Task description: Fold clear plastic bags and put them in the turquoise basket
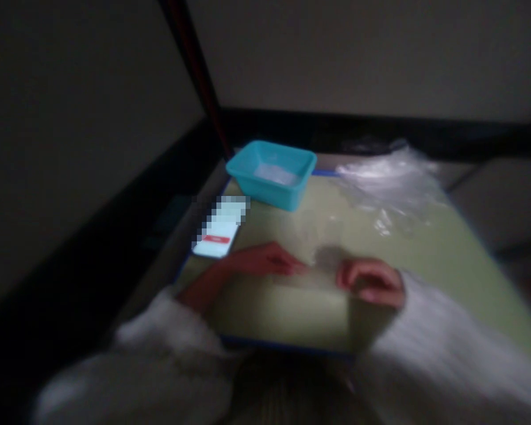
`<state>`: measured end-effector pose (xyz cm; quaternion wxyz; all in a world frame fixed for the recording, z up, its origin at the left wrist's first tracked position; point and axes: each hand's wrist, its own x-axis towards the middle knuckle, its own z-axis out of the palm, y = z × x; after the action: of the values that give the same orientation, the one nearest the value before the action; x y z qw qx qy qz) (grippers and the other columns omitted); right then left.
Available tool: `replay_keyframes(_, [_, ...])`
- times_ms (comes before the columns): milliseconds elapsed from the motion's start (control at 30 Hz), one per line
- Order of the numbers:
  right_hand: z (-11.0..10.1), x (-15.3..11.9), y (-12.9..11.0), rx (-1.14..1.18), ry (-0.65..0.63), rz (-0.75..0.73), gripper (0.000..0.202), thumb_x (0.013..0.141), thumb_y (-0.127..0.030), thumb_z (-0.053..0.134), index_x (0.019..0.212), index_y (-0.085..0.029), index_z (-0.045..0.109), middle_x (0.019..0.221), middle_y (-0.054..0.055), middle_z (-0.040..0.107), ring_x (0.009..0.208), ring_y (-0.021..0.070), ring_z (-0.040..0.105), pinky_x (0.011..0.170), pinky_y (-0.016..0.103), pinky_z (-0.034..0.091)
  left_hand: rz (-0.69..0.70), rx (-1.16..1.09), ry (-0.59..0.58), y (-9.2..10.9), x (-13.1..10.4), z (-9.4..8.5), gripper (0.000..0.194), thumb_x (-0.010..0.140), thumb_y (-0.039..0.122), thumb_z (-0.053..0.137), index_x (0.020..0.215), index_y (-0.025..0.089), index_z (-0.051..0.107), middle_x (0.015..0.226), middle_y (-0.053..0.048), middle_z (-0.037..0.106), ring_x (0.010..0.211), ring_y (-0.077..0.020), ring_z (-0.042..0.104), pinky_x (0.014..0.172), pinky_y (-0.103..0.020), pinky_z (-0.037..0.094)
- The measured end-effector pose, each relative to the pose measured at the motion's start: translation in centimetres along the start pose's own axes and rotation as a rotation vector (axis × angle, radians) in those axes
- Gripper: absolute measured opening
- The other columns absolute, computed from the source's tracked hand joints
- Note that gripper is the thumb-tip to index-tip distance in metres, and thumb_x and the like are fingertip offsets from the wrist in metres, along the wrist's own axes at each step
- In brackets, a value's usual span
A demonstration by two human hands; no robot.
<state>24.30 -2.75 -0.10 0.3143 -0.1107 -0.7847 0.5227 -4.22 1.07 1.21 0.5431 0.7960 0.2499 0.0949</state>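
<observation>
Over the pale yellow tabletop, my left hand reaches in from the left with its fingers pinched together. My right hand is opposite, its fingers curled in toward the thumb. A faint, see-through piece of plastic film spans the gap between the fingertips of both hands. Blur hides its exact shape and edges. Just beyond the hands, faint clear plastic pieces lie on the table. A phone with a lit screen rests beside my left hand.
A turquoise plastic basket with whitish contents stands at the far left of the table. Crumpled clear plastic lies at the far right. Behind the table is a wall with a dark band along its base.
</observation>
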Motion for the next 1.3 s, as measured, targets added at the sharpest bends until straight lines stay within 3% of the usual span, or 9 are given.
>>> replay_keyframes(100, [-0.1, -0.6, 0.3, -0.199, -0.027, -0.039, 0.045, 0.083, -0.052, 0.054, 0.112, -0.018, 0.058, 0.103, 0.011, 0.065, 0.1, 0.0228, 0.061, 0.085, 0.036, 0.048, 0.01, -0.109, -0.121, -0.4, -0.1, -0.3, 0.031, 0.087, 0.03, 0.056, 0.111, 0.013, 0.065, 0.117, -0.008, 0.064, 0.107, -0.0237, 0.061, 0.089, -0.031, 0.048])
replay_keyframes(233, [0.5, -1.8, 2.1, -0.541, -0.041, -0.078, 0.063, 0.082, -0.057, 0.052, 0.131, -0.017, 0.047, 0.124, 0.015, 0.059, 0.119, 0.0255, 0.052, 0.096, 0.039, 0.045, -0.014, -0.201, -0.13, -0.4, -0.1, -0.4, 0.031, 0.084, 0.037, 0.061, 0.108, 0.018, 0.068, 0.115, -0.007, 0.065, 0.11, -0.0217, 0.06, 0.094, -0.032, 0.046])
replay_keyframes(400, [1.2, -2.2, 4.3, -0.758, -0.009, -0.236, 0.052, 0.092, -0.038, 0.043, 0.137, -0.011, 0.039, 0.128, 0.018, 0.056, 0.128, 0.0217, 0.043, 0.098, 0.039, 0.045, -0.015, -0.197, -0.207, -0.4, -0.1, -0.4, 0.035, 0.085, 0.041, 0.058, 0.111, 0.019, 0.066, 0.118, -0.006, 0.064, 0.112, -0.021, 0.058, 0.097, -0.031, 0.043])
replay_keyframes(600, [1.2, -2.0, 4.9, -0.88, -0.048, -0.328, 0.04, 0.096, -0.024, 0.035, 0.13, -0.008, 0.048, 0.124, 0.016, 0.06, 0.128, 0.0188, 0.043, 0.099, 0.034, 0.047, -0.004, -0.218, -0.255, 0.3, -0.3, -0.4, 0.045, 0.085, 0.047, 0.055, 0.118, 0.016, 0.062, 0.12, -0.009, 0.062, 0.113, -0.0225, 0.058, 0.096, -0.032, 0.044])
replay_keyframes(700, [1.4, -2.1, 4.6, -0.878, -0.054, -0.31, 0.04, 0.097, -0.026, 0.033, 0.126, -0.008, 0.053, 0.123, 0.016, 0.061, 0.123, 0.0202, 0.049, 0.099, 0.033, 0.047, -0.009, -0.263, -0.279, 0.7, -0.3, -0.4, 0.044, 0.085, 0.047, 0.056, 0.117, 0.018, 0.063, 0.12, -0.006, 0.062, 0.115, -0.0225, 0.056, 0.098, -0.032, 0.043])
replay_keyframes(900, [2.5, -2.1, 3.1, -0.779, -0.01, -0.127, 0.042, 0.098, -0.037, 0.028, 0.121, -0.019, 0.058, 0.118, 0.008, 0.065, 0.11, 0.0198, 0.06, 0.094, 0.028, 0.049, -0.038, -0.381, -0.307, 0.7, -0.5, -0.3, 0.037, 0.082, 0.041, 0.061, 0.114, 0.024, 0.065, 0.116, -0.001, 0.065, 0.106, -0.021, 0.062, 0.09, -0.028, 0.048])
replay_keyframes(1067, [2.8, -1.7, 1.9, -0.713, 0.029, -0.047, 0.038, 0.095, -0.041, 0.035, 0.114, -0.022, 0.063, 0.101, 0.006, 0.071, 0.094, 0.0212, 0.066, 0.084, 0.029, 0.053, -0.033, -0.579, -0.345, 0.8, -0.8, -0.3, 0.037, 0.084, 0.04, 0.059, 0.115, 0.02, 0.064, 0.12, -0.006, 0.063, 0.112, -0.0259, 0.058, 0.089, -0.034, 0.049])
replay_keyframes(1167, [2.4, -1.2, 1.4, -0.589, 0.064, 0.054, 0.034, 0.095, -0.039, 0.037, 0.107, -0.026, 0.066, 0.091, 0.003, 0.072, 0.088, 0.0203, 0.068, 0.08, 0.03, 0.054, -0.045, -0.7, -0.28, 0.6, -0.6, -0.1, 0.04, 0.083, 0.039, 0.061, 0.115, 0.016, 0.064, 0.117, -0.013, 0.064, 0.111, -0.0273, 0.059, 0.087, -0.036, 0.05])
replay_keyframes(1300, [1.6, -0.4, 1.8, -0.325, 0.133, 0.245, 0.033, 0.094, -0.041, 0.04, 0.099, -0.024, 0.069, 0.082, 0.003, 0.073, 0.079, 0.0182, 0.069, 0.073, 0.029, 0.055, -0.074, -0.854, -0.085, -1.0, 0.3, 0.0, 0.032, 0.083, 0.032, 0.062, 0.108, 0.014, 0.067, 0.116, -0.014, 0.064, 0.103, -0.0257, 0.063, 0.087, -0.037, 0.049])
